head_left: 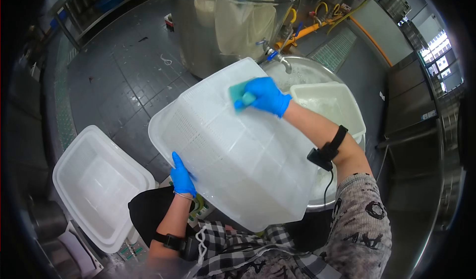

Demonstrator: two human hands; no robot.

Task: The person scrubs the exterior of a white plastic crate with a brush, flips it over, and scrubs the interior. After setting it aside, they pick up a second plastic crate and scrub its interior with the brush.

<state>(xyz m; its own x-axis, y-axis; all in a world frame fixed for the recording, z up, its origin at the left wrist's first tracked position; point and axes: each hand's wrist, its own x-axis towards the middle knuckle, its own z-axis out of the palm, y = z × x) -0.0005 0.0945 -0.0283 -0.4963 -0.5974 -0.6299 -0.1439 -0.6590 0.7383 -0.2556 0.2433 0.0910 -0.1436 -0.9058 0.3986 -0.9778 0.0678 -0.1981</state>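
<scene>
Two gloved hands scrub an upturned white plastic crate

Two hands in blue gloves work on a large white plastic crate [238, 155], seen from a camera on the person's head looking down. Nearest the viewer are a grey patterned sleeve [359, 219] on the right arm and a black-and-white checked garment [248, 251] at the bottom edge. Each forearm wears a black strap; the right one carries a small black device with a cable.

The left hand [182, 176] grips the crate's lower left rim, fingers curled around the edge and thumb on the outer face. The crate is held tilted up in front of the body with its ribbed underside facing the camera. It fills the middle of the view, above the person's lap.

The right hand [265, 95] is at the crate's upper edge, fingers closed on a green sponge [239, 94] and pressing it against the crate's surface.

To the left, on the dark tiled floor [124, 75], lies a second white crate [96, 185], open side up. Behind the held crate sits a round metal basin [307, 75] with what looks like soapy water, though most of it is hidden. A third white tub [329, 105] rests in the basin, just beside the right forearm. A tap [276, 56] juts over the basin from a large steel tank [223, 21] beyond. Yellow hoses [317, 23] run along the floor farther back.
</scene>
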